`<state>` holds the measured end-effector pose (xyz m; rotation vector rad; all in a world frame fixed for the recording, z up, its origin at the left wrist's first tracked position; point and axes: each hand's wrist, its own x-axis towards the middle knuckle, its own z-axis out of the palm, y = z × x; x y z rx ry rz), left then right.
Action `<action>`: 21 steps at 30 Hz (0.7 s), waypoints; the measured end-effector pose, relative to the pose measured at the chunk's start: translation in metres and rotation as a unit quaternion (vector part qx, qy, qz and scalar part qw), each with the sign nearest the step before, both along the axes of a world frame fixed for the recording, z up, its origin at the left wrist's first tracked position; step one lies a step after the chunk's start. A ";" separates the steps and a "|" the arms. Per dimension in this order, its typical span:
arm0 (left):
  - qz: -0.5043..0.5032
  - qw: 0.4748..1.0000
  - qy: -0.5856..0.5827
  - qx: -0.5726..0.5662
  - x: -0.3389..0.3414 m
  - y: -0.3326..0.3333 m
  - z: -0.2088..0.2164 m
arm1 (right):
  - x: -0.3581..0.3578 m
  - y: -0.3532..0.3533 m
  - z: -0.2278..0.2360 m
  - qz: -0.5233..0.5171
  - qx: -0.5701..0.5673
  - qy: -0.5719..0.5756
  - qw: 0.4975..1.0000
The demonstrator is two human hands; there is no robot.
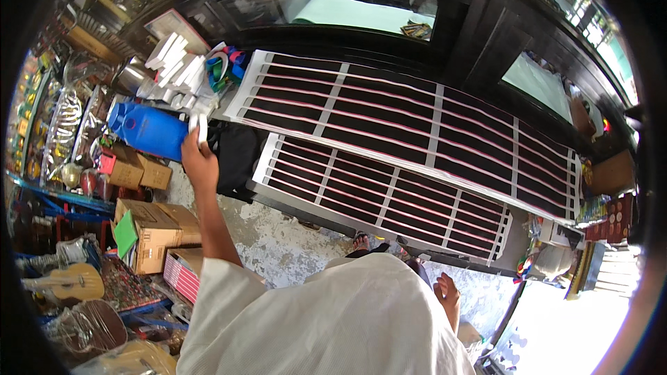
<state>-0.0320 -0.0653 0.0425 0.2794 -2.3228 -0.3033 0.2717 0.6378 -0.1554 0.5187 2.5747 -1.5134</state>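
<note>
My left arm reaches out to the far left. In my left hand (199,158), closed around it, is a small white piece (202,127) that looks like a roll or folded strip. Right beside that hand lies a blue plastic jug (149,130), and a black bag (237,153) is on its other side. Two long sheets, the upper black-and-white striped sheet (389,107) and the lower striped sheet (382,198), are spread to the right. My right hand (447,293) hangs low by my side, fingers loosely apart and holding nothing.
White stacked boxes or rolls (174,62) stand behind the jug. Cardboard boxes (156,236) and small wrapped guitars (66,281) crowd the left side. A dark glass-fronted cabinet (458,35) runs along the back. Below lies a worn concrete floor (278,236).
</note>
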 end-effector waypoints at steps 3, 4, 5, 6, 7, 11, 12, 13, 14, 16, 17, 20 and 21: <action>0.002 1.000 -0.023 -0.003 0.034 0.021 -0.079 | 0.049 0.012 -0.021 -0.043 0.016 -0.040 0.998; -0.012 0.999 -0.032 0.022 0.043 0.027 -0.104 | 0.063 0.017 -0.028 -0.042 0.026 -0.077 0.996; -0.015 0.997 -0.055 0.061 0.048 0.030 -0.125 | 0.074 0.023 -0.033 -0.022 0.018 -0.057 0.998; -0.025 0.996 -0.067 0.050 0.048 0.032 -0.142 | 0.081 0.027 -0.039 -0.019 0.023 -0.076 0.997; -0.014 0.993 -0.104 0.055 0.048 0.031 -0.155 | 0.087 0.030 -0.044 -0.018 0.031 -0.099 0.994; -0.064 0.986 -0.152 0.003 0.020 0.020 -0.171 | 0.088 0.036 -0.053 -0.013 0.049 -0.156 0.986; -0.071 0.985 -0.156 -0.020 0.013 0.016 -0.170 | 0.085 0.036 -0.053 -0.011 0.052 -0.164 0.985; -0.078 0.983 -0.158 -0.042 0.006 0.013 -0.168 | 0.083 0.037 -0.052 -0.011 0.055 -0.171 0.984; -0.086 0.982 -0.152 -0.068 0.000 0.010 -0.166 | 0.080 0.037 -0.052 -0.010 0.058 -0.174 0.983; -0.095 0.980 -0.168 -0.057 -0.007 0.007 -0.164 | 0.076 0.037 -0.051 -0.011 0.060 -0.181 0.982; -0.100 0.979 -0.172 -0.054 -0.009 0.005 -0.163 | 0.076 0.037 -0.050 -0.010 0.061 -0.184 0.981; -0.109 0.981 -0.148 -0.057 -0.005 0.002 -0.159 | 0.076 0.036 -0.051 -0.014 0.064 -0.195 0.979; -0.083 0.990 -0.101 -0.047 -0.001 0.001 -0.155 | 0.076 0.035 -0.053 -0.015 0.065 -0.197 0.978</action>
